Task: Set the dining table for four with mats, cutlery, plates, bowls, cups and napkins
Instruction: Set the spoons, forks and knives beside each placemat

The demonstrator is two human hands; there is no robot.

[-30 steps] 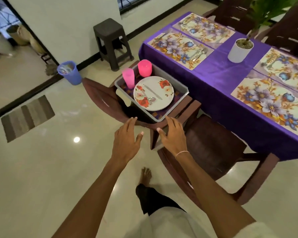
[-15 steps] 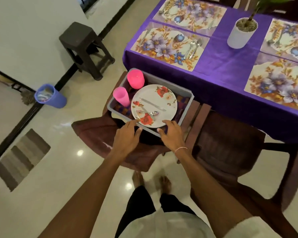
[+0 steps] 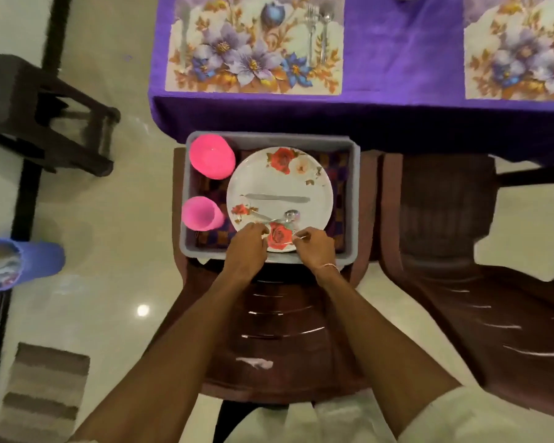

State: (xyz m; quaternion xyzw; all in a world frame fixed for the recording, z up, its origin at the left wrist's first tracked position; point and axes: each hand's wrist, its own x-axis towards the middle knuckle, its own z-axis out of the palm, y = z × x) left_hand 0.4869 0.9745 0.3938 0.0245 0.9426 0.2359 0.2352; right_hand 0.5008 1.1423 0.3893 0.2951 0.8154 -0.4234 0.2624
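Glossy floral plate [image 3: 280, 187], shiny metal spoon [image 3: 290, 215], matt grey plastic tray [image 3: 354, 199].

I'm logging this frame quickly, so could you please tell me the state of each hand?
Left hand: fingers curled at the cutlery on the plate; grip cannot be told.
Right hand: pinches a thin cutlery handle.

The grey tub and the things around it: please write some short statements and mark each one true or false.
1. The grey tub sits on a brown chair. True.
2. Two pink cups stand in the tub, left of the plate. True.
3. The plate is plain white. False: it bears red flowers.
4. A knife lies on the plate. True.
5. The near mat on the table holds no cutlery. False: a fork and a spoon lie on it.
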